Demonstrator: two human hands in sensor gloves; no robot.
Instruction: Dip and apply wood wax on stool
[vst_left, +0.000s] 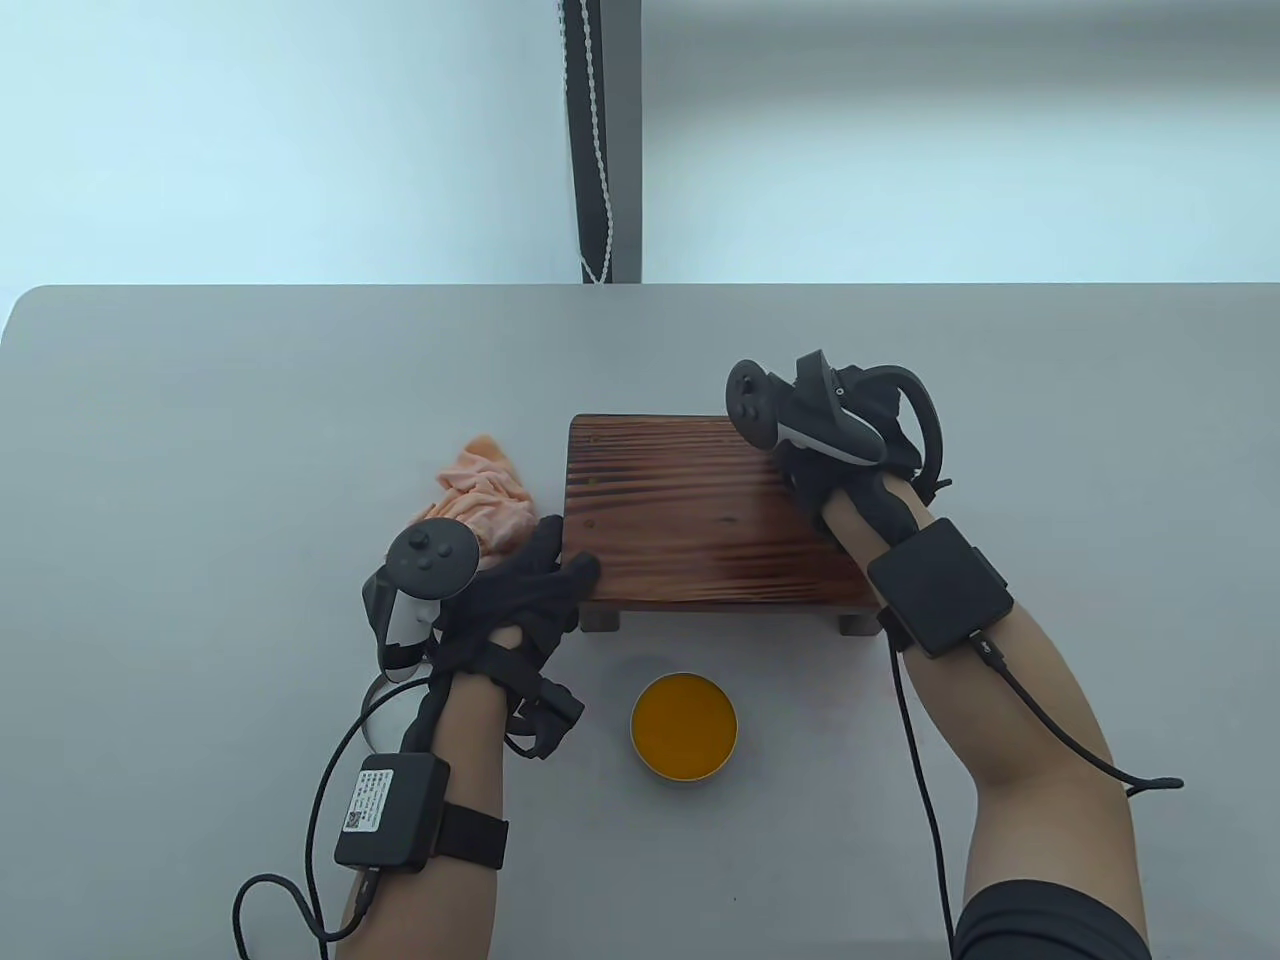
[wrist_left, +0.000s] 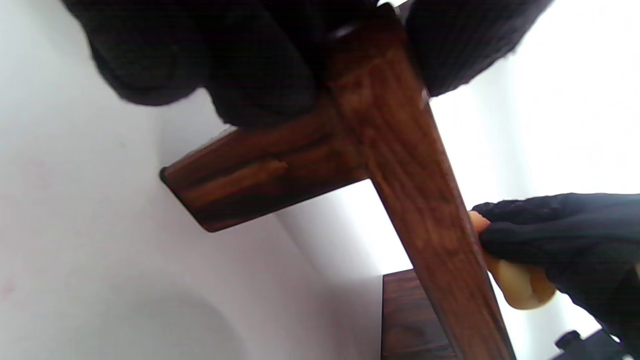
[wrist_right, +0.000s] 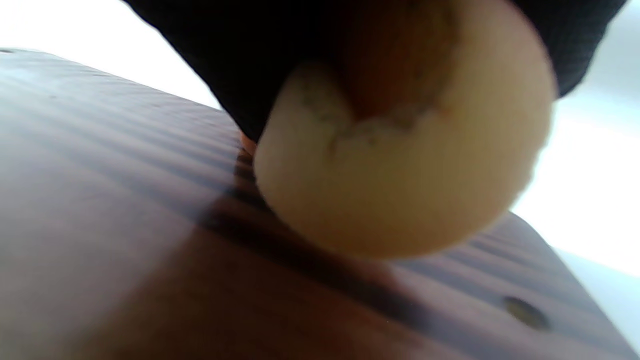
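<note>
A dark brown wooden stool (vst_left: 680, 510) stands mid-table. My left hand (vst_left: 545, 585) grips its near left corner. In the left wrist view its fingers (wrist_left: 240, 60) curl over the edge of the stool (wrist_left: 410, 190). My right hand (vst_left: 810, 480) is over the stool's right side and holds a round beige sponge pad (wrist_right: 400, 190) against the top of the stool (wrist_right: 125, 225). The pad (wrist_left: 520, 285) and the right hand (wrist_left: 560, 240) also show in the left wrist view. An open tin of orange wax (vst_left: 684, 727) sits in front of the stool.
A crumpled peach cloth (vst_left: 485, 490) lies just left of the stool, behind my left hand. A metal rim (vst_left: 372, 700), perhaps the tin's lid, shows under my left wrist. Cables trail from both forearms. The table's far edge (vst_left: 640, 287) meets a wall.
</note>
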